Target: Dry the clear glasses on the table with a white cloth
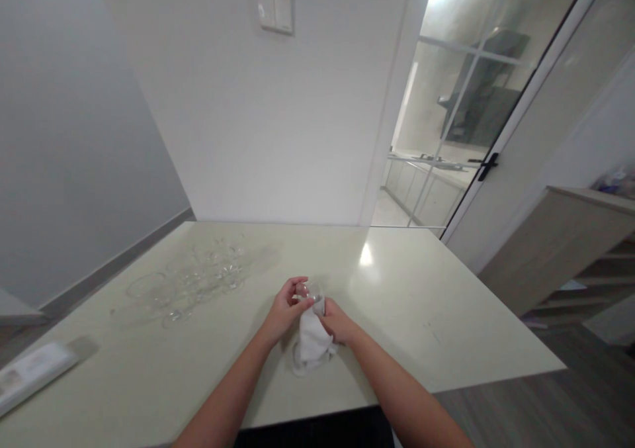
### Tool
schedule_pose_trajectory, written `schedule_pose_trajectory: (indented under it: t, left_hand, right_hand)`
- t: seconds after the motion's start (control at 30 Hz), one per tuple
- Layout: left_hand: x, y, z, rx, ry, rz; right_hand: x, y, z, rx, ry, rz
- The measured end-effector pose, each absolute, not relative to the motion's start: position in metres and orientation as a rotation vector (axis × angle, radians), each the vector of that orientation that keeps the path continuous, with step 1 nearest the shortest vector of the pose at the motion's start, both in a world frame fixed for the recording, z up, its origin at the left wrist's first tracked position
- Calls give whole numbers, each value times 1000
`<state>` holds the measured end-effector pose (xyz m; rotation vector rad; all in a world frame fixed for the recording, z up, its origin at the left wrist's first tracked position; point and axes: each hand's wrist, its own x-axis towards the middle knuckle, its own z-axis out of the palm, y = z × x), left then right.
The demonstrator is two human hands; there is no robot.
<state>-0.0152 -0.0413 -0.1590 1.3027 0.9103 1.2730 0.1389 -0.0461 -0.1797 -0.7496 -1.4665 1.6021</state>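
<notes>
Near the middle of the table (pixel 397 342), my left hand (pixel 289 304) is closed around a small clear glass (pixel 313 289). The glass's exact shape is hard to make out. My right hand (pixel 336 321) grips a white cloth (pixel 313 339) against the glass's right side. Part of the cloth hangs below the hands toward the tabletop. The fingertips of my right hand are hidden behind or inside the cloth.
Several clear glass pieces (pixel 198 279) stand clustered on the table's left side. A white power strip (pixel 34 372) lies at the left front edge. A wall with a light switch (pixel 276 6) rises behind; a glass door (pixel 446 104) is at right.
</notes>
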Motion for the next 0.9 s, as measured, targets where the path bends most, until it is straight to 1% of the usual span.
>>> schedule_pose_trajectory:
  t: [0.23,0.37,0.6,0.9]
  left_hand:
    - [-20,-47,-155,1224,653,1105]
    - [-20,-46,-158,1242,671,1129]
    - [-17,-47,-156,1274,818,1170]
    - [-17,-47,-153,1249,818,1179]
  right_hand:
    - [149,-49,-181,-832,-1427,1721]
    - [149,-46,-182,-832,-1525,1640]
    - [148,-42,-185,-833,-1562,1644]
    - [149,-42,-183,-856,-1588,1638]
